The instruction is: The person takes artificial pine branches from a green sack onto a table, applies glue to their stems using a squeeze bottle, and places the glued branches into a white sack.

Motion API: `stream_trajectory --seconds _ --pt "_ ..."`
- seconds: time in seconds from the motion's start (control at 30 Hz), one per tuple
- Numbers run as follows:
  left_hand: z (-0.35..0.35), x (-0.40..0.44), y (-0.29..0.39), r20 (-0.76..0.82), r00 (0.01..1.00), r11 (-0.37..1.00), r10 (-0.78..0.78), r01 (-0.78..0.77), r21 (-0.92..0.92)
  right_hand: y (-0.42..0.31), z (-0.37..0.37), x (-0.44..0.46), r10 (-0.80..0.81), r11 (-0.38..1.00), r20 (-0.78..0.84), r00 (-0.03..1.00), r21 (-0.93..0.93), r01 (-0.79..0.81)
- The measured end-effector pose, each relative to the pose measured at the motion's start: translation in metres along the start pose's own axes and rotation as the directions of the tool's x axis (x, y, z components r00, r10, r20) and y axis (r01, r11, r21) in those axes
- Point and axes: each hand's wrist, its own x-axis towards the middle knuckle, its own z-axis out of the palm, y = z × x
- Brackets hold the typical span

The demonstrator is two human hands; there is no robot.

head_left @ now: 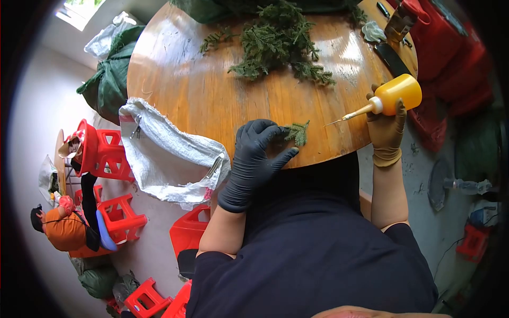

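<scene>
My left hand (pixel 256 153), in a black glove, pinches a small green sprig (pixel 299 133) between thumb and fingers at the table's near edge. In a tan glove, my right hand (pixel 386 124) is wrapped round a squeeze bottle (pixel 397 95) of yellow liquid. The bottle lies tilted, its thin nozzle pointing left toward the sprig without touching it. Farther back on the round wooden table (pixel 180 79) sits a pile of green fir-like branches (pixel 273 42).
A white woven sack (pixel 175 185) hangs at the table's left edge. A black object (pixel 391 59) and a glass jar (pixel 400 24) stand at the back right. Red stools (pixel 122 214) and a seated person (pixel 66 229) are at the left.
</scene>
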Motion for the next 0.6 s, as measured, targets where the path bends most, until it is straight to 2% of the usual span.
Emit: stream_trajectory --seconds 0.13,0.23,0.3,0.43,0.53,0.6 --pt "0.005 -0.002 -0.009 -0.017 1.0 1.0 0.002 -0.002 -0.003 0.0 0.004 0.0 -0.006 1.0 -0.022 1.0 -0.007 0.005" --pt "0.002 0.002 -0.007 0.025 1.0 0.997 -0.016 0.018 -0.077 0.0 0.002 0.001 -0.001 1.0 -0.014 1.0 0.003 0.001" --pt "0.002 0.006 -0.005 0.072 0.995 0.997 0.068 -0.07 0.017 -0.001 0.002 0.0 0.0 1.0 -0.013 1.0 0.006 0.0" --pt "0.011 0.005 -0.003 0.109 0.989 0.994 0.099 -0.103 0.031 -0.001 0.001 0.0 0.0 1.0 -0.007 1.0 0.009 0.0" --pt "0.014 0.001 -0.002 0.093 0.989 0.992 0.117 -0.122 0.043 -0.001 0.002 -0.001 0.006 1.0 -0.012 1.0 0.016 -0.005" --pt "0.02 -0.002 -0.001 -0.022 0.998 0.998 0.052 -0.052 0.025 -0.002 0.002 -0.001 0.004 1.0 -0.009 1.0 0.012 -0.004"
